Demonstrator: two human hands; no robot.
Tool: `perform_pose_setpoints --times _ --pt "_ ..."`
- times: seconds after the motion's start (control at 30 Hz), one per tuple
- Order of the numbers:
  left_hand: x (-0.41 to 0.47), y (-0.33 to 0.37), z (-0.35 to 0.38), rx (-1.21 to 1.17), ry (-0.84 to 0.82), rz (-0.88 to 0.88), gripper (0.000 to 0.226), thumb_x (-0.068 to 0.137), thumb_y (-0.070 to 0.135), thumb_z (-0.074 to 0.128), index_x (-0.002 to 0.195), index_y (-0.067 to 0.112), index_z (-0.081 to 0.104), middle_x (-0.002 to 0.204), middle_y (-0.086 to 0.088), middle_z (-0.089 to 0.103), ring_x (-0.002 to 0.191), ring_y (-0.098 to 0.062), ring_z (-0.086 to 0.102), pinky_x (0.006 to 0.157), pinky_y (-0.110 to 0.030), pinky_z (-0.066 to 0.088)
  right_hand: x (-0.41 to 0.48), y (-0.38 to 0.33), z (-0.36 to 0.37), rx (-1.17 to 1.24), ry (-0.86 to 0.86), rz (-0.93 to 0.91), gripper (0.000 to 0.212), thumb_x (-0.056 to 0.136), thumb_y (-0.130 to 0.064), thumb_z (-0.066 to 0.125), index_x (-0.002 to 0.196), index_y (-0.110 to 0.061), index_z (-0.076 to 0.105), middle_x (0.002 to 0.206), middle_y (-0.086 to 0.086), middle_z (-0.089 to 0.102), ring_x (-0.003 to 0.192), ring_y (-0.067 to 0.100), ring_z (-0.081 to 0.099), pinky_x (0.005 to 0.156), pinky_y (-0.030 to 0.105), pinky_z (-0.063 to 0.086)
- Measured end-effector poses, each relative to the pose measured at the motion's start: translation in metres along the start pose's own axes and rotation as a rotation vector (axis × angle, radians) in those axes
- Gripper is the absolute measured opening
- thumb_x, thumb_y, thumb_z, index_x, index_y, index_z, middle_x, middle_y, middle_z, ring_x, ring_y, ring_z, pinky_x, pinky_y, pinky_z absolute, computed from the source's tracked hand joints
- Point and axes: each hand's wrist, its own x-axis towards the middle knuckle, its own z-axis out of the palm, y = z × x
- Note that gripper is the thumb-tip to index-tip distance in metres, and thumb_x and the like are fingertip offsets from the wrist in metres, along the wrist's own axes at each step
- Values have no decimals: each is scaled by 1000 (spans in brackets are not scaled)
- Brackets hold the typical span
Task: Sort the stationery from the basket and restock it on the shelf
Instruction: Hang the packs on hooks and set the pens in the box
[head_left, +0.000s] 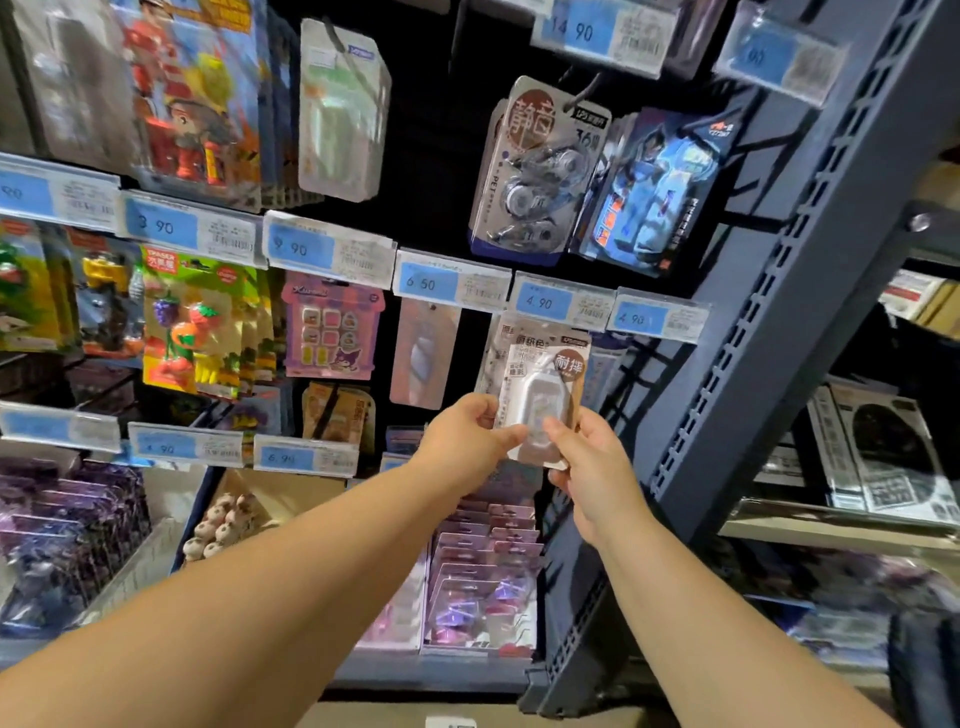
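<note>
Both arms reach up to the shelf. A blister pack (540, 395) with a white eraser-like item and a brown round label is held between my two hands under the 4.90 price tag (545, 302). My left hand (467, 441) pinches its left edge, thumb on the front. My right hand (587, 467) pinches its lower right corner. More packs of the same kind (511, 338) hang right behind it. The basket is not in view.
Pegs carry correction tape packs (535, 171), blue toy packs (654, 192), a purple eraser card (332, 327) and fruit eraser packs (192, 322). A dark blue steel upright (769, 332) slants at the right. Pink packs (483, 571) fill a bin below my hands.
</note>
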Motion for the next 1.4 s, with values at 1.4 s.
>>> perform_pose_setpoints --times 1.4 --pt "-145 -278 -9 719 -409 -377 25 88 34 65 107 19 58 105 -2 68 101 -25 63 72 -26 39 -111 251 21 -874 -496 762 24 98 -29 54 100 -8 63 78 5 56 76 20 54 65 27 42"
